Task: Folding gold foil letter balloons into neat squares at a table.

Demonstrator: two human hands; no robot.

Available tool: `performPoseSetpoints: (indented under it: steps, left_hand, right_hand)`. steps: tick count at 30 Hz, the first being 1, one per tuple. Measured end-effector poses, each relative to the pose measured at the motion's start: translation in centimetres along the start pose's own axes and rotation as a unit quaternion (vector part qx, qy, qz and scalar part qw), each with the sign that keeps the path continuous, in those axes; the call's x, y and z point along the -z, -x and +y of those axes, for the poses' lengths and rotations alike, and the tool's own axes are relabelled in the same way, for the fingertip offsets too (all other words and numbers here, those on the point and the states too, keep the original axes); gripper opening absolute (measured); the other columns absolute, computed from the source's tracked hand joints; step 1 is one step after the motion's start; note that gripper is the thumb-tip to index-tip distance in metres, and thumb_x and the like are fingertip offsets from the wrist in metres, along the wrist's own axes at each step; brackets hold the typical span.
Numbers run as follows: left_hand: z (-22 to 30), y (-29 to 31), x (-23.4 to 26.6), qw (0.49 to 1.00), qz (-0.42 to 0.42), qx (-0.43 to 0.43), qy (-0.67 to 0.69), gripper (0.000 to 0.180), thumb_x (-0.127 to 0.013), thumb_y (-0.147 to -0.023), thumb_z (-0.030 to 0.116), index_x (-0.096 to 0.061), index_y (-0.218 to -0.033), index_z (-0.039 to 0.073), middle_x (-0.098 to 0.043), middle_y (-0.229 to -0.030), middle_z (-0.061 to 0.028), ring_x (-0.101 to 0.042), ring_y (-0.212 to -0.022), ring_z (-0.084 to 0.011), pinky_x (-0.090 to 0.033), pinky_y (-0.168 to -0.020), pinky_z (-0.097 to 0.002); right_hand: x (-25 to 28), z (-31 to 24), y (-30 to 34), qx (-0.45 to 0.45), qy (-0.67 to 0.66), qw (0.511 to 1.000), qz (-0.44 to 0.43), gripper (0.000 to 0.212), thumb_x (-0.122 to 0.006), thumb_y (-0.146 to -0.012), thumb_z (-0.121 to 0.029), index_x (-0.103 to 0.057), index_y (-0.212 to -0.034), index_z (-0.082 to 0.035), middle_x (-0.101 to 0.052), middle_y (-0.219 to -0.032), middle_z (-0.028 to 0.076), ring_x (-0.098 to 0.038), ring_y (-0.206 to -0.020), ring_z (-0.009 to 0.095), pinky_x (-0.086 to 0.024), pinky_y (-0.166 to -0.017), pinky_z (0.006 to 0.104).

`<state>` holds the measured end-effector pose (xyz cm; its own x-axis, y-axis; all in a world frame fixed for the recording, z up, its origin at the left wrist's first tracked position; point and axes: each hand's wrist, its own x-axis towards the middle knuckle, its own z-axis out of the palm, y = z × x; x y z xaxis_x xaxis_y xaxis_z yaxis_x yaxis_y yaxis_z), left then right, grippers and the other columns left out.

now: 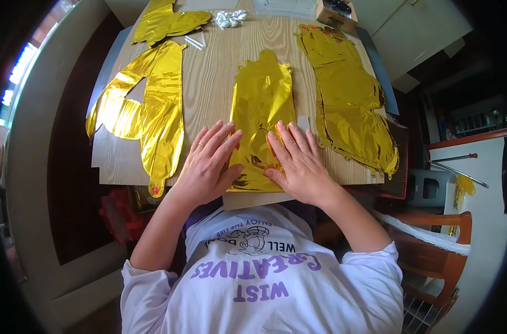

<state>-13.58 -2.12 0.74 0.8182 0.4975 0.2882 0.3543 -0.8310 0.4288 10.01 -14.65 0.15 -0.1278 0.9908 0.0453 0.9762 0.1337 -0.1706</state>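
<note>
- Wood-grain surface (209,83) filled the upper middle of the frame.
- At its centre, near the lower edge, lay a flat golden foil piece (261,106).
- Left hand (208,161) and right hand (302,166) spread over its sides, grip released, seemingly clasping nothing.
- Uneven pressure or a sideways drag could have creased the thin film.
- Purple and black lettering (259,268) showed inverted on the white shirt (231,312), bottom centre; foil labels weren't readable.
</note>
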Motion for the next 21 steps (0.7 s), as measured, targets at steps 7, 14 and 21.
performPoseSetpoints:
  steps: [7, 14, 21]
  left_hand:
    - [-0.1, 0.0, 0.0, 0.996, -0.058, -0.050, -0.040, 0.063, -0.072, -0.087, 0.033, -0.054, -0.143, 0.009, -0.047, -0.152, -0.0171, -0.037, -0.146, -0.0398, -0.028, -0.120, -0.0541]
    - [-0.3, 0.2, 0.0, 0.997, -0.055, -0.043, -0.023, 0.063, -0.073, -0.084, 0.033, -0.056, -0.139, 0.009, -0.052, -0.146, -0.0169, -0.042, -0.142, -0.0390, -0.029, -0.120, -0.0538]
    - [0.3, 0.8, 0.3, 0.998, -0.041, -0.036, 0.017, 0.065, -0.076, -0.082, 0.030, -0.056, -0.138, 0.005, -0.053, -0.143, -0.0192, -0.045, -0.139, -0.0411, -0.033, -0.118, -0.0535]
  right_hand:
    - [0.1, 2.6, 0.7, 0.050, -0.016, 0.998, -0.017, 0.078, -0.047, -0.101, -0.058, -0.026, -0.162, -0.014, -0.019, -0.168, 0.015, -0.017, -0.155, 0.035, -0.009, -0.125, 0.0545]
    - [2.0, 4.7, -0.8, 0.000, -0.201, 0.979, 0.046, 0.072, -0.060, -0.099, -0.047, -0.038, -0.154, -0.006, -0.033, -0.162, 0.016, -0.030, -0.150, 0.035, -0.025, -0.123, 0.0459]
    - [3.7, 7.1, -3.4, -0.026, -0.093, 0.995, 0.032, 0.051, -0.082, -0.081, -0.028, -0.060, -0.119, -0.003, -0.058, -0.110, 0.013, -0.055, -0.107, 0.032, -0.044, -0.098, 0.0424]
